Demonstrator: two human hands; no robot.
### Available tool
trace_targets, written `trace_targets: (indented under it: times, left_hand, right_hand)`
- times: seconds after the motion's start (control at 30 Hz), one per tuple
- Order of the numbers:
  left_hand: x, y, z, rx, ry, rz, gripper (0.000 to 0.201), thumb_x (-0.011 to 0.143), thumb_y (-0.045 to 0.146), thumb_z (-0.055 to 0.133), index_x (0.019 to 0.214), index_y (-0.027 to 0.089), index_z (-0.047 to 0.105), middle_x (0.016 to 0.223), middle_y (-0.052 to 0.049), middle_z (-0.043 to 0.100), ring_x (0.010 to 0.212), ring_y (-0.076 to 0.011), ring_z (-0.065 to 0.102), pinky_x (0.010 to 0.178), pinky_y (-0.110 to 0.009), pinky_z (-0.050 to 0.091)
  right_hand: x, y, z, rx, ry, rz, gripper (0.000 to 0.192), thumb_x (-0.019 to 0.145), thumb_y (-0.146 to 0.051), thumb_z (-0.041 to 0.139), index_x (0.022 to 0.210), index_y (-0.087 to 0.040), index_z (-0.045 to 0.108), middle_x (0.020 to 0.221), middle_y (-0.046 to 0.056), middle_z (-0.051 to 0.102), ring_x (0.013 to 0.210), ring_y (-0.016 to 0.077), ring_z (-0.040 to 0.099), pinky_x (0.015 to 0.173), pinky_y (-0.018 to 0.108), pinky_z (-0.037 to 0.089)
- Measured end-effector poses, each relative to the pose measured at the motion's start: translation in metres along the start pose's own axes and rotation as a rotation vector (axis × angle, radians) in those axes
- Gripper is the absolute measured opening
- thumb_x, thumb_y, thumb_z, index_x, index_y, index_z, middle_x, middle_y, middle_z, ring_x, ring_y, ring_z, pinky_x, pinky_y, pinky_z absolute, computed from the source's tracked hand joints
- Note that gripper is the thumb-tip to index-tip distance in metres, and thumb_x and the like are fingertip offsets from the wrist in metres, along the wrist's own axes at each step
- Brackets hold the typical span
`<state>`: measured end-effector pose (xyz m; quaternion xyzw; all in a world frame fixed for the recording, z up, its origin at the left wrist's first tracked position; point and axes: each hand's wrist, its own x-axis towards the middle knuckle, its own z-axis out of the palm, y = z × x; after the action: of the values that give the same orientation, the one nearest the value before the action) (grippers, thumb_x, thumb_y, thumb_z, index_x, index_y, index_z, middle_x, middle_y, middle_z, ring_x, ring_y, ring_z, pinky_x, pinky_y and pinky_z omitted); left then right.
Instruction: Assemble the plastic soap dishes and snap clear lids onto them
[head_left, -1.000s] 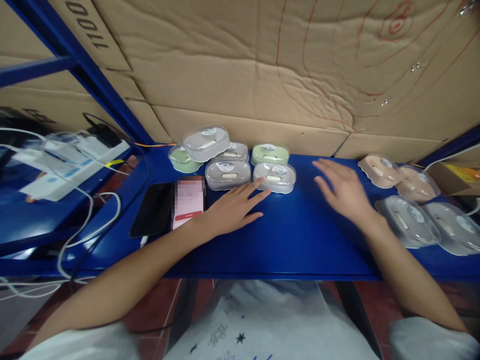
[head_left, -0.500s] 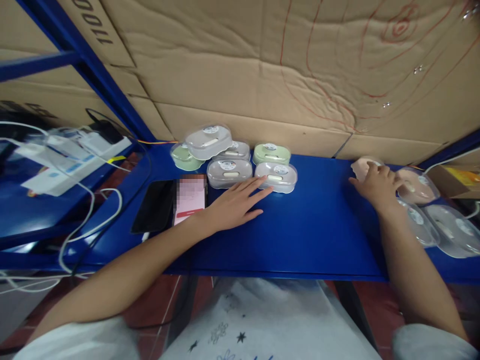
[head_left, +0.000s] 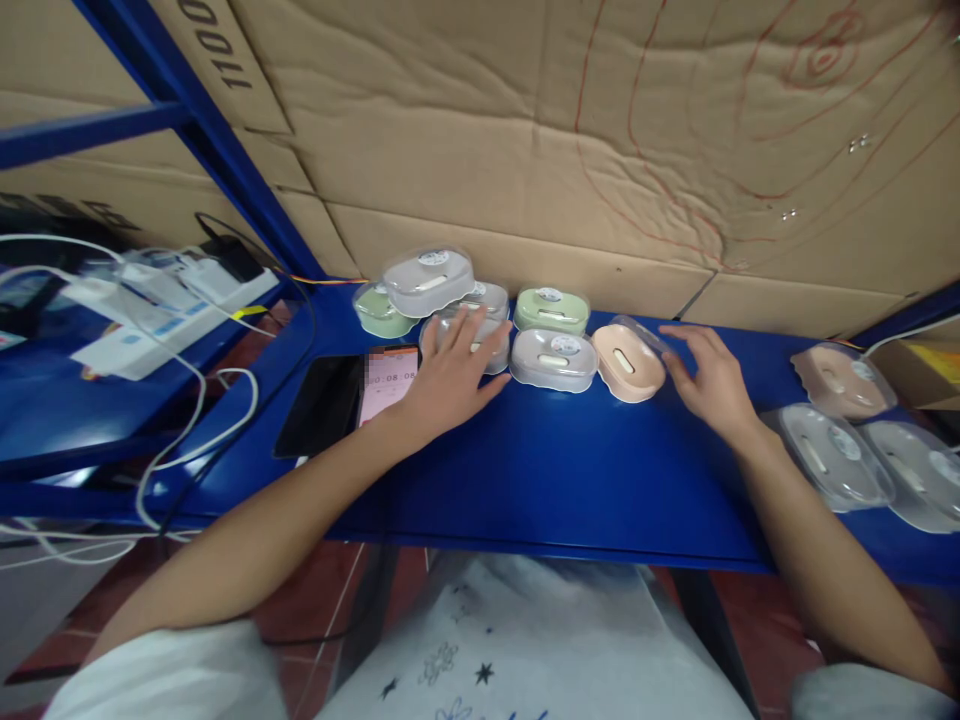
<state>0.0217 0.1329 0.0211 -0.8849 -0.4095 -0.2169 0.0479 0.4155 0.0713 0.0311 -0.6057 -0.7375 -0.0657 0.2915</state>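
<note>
Oval soap boxes with clear lids stand on the blue table. My left hand [head_left: 459,385] lies with spread fingers over a grey soap box [head_left: 500,357], covering much of it. My right hand [head_left: 712,385] is open at the right end of a peach soap box [head_left: 628,365]; its fingertips are close to the clear lid, and I cannot tell whether they touch. Between the hands is another grey soap box [head_left: 553,362], with a green soap box [head_left: 553,308] behind it. At the left, a grey soap box [head_left: 429,280] rests tilted on a green one [head_left: 382,312].
At the right stand another peach soap box [head_left: 844,380] and two grey soap boxes [head_left: 836,460]. A phone [head_left: 390,375] and a black flat device [head_left: 319,405] lie left of my left hand. Further left is a white power strip [head_left: 169,320] with cables. Cardboard [head_left: 480,130] walls the back.
A peach soap box has moved from the right group to beside the middle grey one, with my right hand. My left hand has shifted left onto another grey soap box.
</note>
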Motion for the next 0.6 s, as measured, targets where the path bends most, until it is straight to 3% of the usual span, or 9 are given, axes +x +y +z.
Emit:
trace_targets:
  times: [0.13, 0.23, 0.33, 0.4, 0.5, 0.6]
  left_hand:
    - [0.004, -0.011, 0.001, -0.028, -0.022, -0.049, 0.053, 0.106, 0.036, 0.06, 0.156, 0.019, 0.055, 0.159, -0.019, 0.058, 0.146, -0.0412, 0.055, 0.12, -0.064, 0.038]
    - [0.006, -0.016, 0.0, -0.092, -0.009, 0.025, 0.039, 0.108, 0.037, 0.06, 0.143, 0.024, 0.065, 0.149, -0.011, 0.069, 0.137, -0.036, 0.063, 0.111, -0.054, 0.045]
    - [0.008, -0.015, 0.0, -0.154, 0.0, 0.124, 0.03, 0.109, 0.041, 0.058, 0.129, 0.023, 0.073, 0.141, -0.009, 0.074, 0.132, -0.0334, 0.066, 0.108, -0.049, 0.046]
    - [0.008, -0.013, -0.001, -0.201, 0.004, 0.155, 0.031, 0.113, 0.04, 0.051, 0.124, 0.023, 0.074, 0.135, -0.008, 0.076, 0.127, -0.0303, 0.068, 0.106, -0.046, 0.047]
    - [0.007, -0.012, -0.004, -0.229, -0.027, 0.161, 0.034, 0.111, 0.047, 0.053, 0.129, 0.024, 0.072, 0.138, -0.009, 0.074, 0.13, -0.029, 0.067, 0.112, -0.047, 0.044]
    - [0.004, -0.015, -0.01, -0.177, -0.151, 0.153, 0.056, 0.1, 0.058, 0.071, 0.147, 0.03, 0.063, 0.164, -0.012, 0.055, 0.15, -0.0372, 0.051, 0.121, -0.058, 0.036]
  right_hand:
    - [-0.003, -0.012, 0.006, -0.017, -0.029, -0.091, 0.035, 0.109, -0.043, 0.049, 0.121, -0.023, 0.075, 0.121, 0.014, 0.078, 0.117, 0.0345, 0.072, 0.103, 0.055, 0.056]
    - [-0.008, -0.035, 0.016, -0.056, -0.118, -0.188, 0.04, 0.11, -0.048, 0.051, 0.136, -0.025, 0.07, 0.134, 0.013, 0.075, 0.125, 0.0349, 0.07, 0.107, 0.055, 0.052]
    - [-0.009, -0.051, 0.027, -0.044, -0.139, -0.3, 0.057, 0.108, -0.052, 0.057, 0.157, -0.025, 0.054, 0.156, 0.015, 0.062, 0.145, 0.0365, 0.057, 0.118, 0.058, 0.045]
    - [-0.008, -0.054, 0.032, -0.009, -0.141, -0.332, 0.061, 0.106, -0.052, 0.059, 0.161, -0.026, 0.049, 0.157, 0.015, 0.061, 0.147, 0.0356, 0.055, 0.121, 0.057, 0.043]
    - [-0.007, -0.05, 0.034, 0.028, -0.118, -0.31, 0.056, 0.104, -0.053, 0.065, 0.153, -0.029, 0.057, 0.145, 0.013, 0.069, 0.138, 0.0349, 0.062, 0.117, 0.057, 0.046]
    - [-0.006, -0.045, 0.031, 0.11, -0.088, -0.278, 0.052, 0.099, -0.056, 0.071, 0.144, -0.031, 0.064, 0.138, 0.011, 0.072, 0.131, 0.0342, 0.066, 0.113, 0.055, 0.05]
